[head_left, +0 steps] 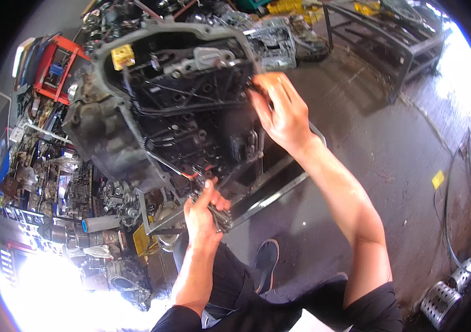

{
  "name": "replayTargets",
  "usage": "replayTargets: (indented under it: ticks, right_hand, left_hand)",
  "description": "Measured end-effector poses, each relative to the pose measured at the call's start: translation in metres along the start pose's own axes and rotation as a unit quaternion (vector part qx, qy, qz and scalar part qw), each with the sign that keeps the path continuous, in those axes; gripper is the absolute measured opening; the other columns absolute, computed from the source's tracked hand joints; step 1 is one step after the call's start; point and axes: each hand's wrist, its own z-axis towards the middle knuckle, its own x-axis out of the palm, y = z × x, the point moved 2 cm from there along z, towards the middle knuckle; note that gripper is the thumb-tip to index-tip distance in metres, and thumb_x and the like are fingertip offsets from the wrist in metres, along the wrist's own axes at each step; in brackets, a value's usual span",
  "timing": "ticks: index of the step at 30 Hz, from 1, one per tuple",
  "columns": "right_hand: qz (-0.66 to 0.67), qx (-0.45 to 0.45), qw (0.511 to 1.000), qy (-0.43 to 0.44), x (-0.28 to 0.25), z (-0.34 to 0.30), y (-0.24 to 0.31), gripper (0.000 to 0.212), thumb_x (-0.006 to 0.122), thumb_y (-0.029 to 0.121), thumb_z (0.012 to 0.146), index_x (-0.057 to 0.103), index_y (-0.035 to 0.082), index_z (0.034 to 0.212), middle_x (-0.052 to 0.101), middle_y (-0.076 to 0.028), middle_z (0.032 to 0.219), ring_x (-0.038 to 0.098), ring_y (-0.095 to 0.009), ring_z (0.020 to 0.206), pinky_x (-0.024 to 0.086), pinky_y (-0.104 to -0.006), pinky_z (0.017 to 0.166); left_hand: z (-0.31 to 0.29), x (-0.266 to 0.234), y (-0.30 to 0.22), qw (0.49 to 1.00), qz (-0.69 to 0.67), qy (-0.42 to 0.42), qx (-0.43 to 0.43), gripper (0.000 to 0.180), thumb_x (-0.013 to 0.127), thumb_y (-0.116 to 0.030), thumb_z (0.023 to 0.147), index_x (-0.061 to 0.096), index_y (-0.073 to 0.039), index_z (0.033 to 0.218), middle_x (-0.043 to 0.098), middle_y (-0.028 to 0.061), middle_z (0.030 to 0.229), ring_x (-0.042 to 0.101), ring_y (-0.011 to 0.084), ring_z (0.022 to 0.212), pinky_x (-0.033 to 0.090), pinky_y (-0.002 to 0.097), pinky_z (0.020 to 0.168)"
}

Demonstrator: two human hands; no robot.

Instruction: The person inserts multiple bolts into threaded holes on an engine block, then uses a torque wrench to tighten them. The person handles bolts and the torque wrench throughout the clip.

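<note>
An open grey metal transmission housing (98,135) lies tilted before me, with dark, oily inner parts (191,91) and a thin black wiring harness inside its rim. A yellow plastic connector (123,56) sits at its upper left. My left hand (203,216) is closed around a bundle of slim metal bolts (222,219) at the housing's near edge, thumb pointing up. My right hand (284,108) has its fingers pinched together at the housing's right edge. Whatever those fingertips hold, if anything, is hidden by shadow and the dark parts.
A metal stand (271,200) supports the housing. Machine parts (69,188) crowd the left side, near a red frame (58,69). Another grey casting (273,44) lies behind. At the right are a dark metal rack (404,58), a cable (446,221) and perforated metal cylinders (440,304).
</note>
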Motion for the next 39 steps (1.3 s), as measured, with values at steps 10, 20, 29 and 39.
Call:
replayTargets:
  ticks: [10, 20, 29, 39]
  right_hand:
    - [-0.032, -0.026, 0.999, -0.021, 0.006, 0.002, 0.004, 0.023, 0.070, -0.014, 0.084, 0.063, -0.003, 0.103, 0.066, -0.017, 0.094, 0.066, -0.028, 0.077, 0.054, -0.0334, 0.067]
    - [-0.019, 0.080, 0.996, -0.030, 0.013, -0.012, 0.004, 0.021, 0.075, -0.009, 0.088, 0.058, 0.001, 0.098, 0.065, -0.015, 0.091, 0.063, -0.020, 0.065, 0.053, -0.0292, 0.059]
    - [-0.171, 0.010, 0.956, 0.238, -0.017, 0.018, 0.017, 0.016, 0.064, -0.005, 0.092, 0.057, -0.003, 0.106, 0.062, -0.017, 0.091, 0.062, -0.033, 0.072, 0.053, -0.0406, 0.067]
    - [-0.220, -0.003, 0.917, 0.333, -0.019, 0.038, 0.028, 0.008, 0.061, -0.007, 0.092, 0.056, -0.002, 0.096, 0.055, -0.018, 0.081, 0.057, -0.037, 0.063, 0.048, -0.0438, 0.058]
  left_hand:
    - [0.000, -0.003, 0.001, 0.999, -0.037, 0.017, -0.015, 0.033, 0.069, -0.016, 0.101, 0.058, 0.009, 0.120, 0.048, 0.0007, 0.071, 0.048, 0.0138, 0.062, 0.044, 0.0325, 0.061]
    - [0.002, -0.007, 0.004, 0.998, -0.049, 0.006, -0.026, 0.023, 0.073, -0.015, 0.099, 0.063, 0.002, 0.110, 0.052, 0.0013, 0.072, 0.049, 0.0142, 0.061, 0.044, 0.0315, 0.058]
    - [-0.002, -0.004, -0.003, 0.996, -0.076, 0.007, -0.044, 0.018, 0.071, -0.013, 0.099, 0.060, -0.004, 0.087, 0.057, 0.0022, 0.069, 0.054, 0.0135, 0.058, 0.046, 0.0306, 0.056]
    - [0.003, -0.009, 0.009, 1.000, -0.013, -0.001, -0.006, 0.014, 0.071, -0.009, 0.098, 0.065, 0.000, 0.089, 0.060, 0.0010, 0.069, 0.054, 0.0105, 0.057, 0.042, 0.0272, 0.054]
